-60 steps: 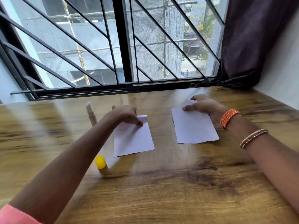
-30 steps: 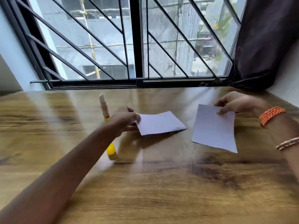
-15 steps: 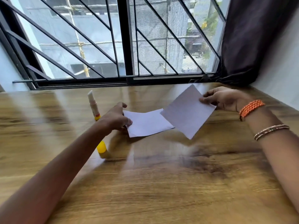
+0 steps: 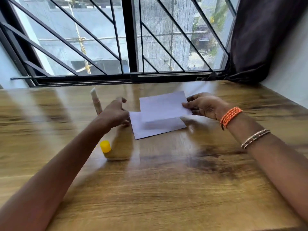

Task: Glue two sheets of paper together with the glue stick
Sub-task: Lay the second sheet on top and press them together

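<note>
Two white sheets lie near the middle of the wooden table (image 4: pixel 166 180). The lower sheet (image 4: pixel 150 130) is flat on the wood. The upper sheet (image 4: pixel 163 105) hovers tilted over its far half, overlapping it. My right hand (image 4: pixel 205 105) pinches the upper sheet's right edge between thumb and fingers. My left hand (image 4: pixel 115 114) is at the lower sheet's left edge, lower fingers touching it and one finger lifted; the view is blurred there. The glue stick (image 4: pixel 96 104) stands upright and uncapped just behind my left hand. Its yellow cap (image 4: pixel 105 146) sits nearer me.
A barred window (image 4: pixel 130 47) runs along the table's far edge. A dark curtain (image 4: pixel 260 39) hangs at the back right beside a white wall (image 4: pixel 293 67).
My right hand lifted its sheet and carried it left, now over the other sheet. My left hand turned its sheet sideways and has loosened on its left edge.
</note>
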Demonstrator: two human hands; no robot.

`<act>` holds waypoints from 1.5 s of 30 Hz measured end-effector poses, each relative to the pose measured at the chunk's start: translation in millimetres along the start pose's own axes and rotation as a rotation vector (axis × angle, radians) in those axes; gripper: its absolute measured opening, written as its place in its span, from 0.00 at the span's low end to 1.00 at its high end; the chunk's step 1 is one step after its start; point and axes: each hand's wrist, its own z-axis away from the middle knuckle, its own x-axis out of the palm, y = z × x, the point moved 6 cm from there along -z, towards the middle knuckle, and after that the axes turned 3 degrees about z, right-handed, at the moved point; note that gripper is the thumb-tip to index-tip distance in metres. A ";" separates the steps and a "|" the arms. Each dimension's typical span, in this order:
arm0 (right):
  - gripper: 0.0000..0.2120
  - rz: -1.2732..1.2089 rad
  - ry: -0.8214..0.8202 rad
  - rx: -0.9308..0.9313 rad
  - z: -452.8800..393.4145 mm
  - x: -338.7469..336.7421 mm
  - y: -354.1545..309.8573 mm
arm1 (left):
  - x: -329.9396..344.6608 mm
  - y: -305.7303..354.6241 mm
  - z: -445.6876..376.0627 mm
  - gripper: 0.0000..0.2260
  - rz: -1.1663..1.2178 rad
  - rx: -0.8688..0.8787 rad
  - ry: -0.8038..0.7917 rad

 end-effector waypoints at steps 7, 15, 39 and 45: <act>0.04 0.057 -0.041 0.017 2.2 7.3 4.1 | 0.1 -1.8 5.9 0.20 0.211 -0.092 0.007; 0.06 0.049 -0.070 0.028 6.5 20.7 2.3 | -0.5 -1.3 7.0 0.20 0.235 -0.100 0.026; 0.08 0.136 -0.034 -0.020 18.5 34.6 -1.6 | -13.7 -4.6 4.0 0.20 -0.017 -0.021 0.008; 0.06 0.156 -0.060 -0.020 17.1 34.6 -0.2 | -2.4 -0.2 7.5 0.17 -0.230 0.079 -0.088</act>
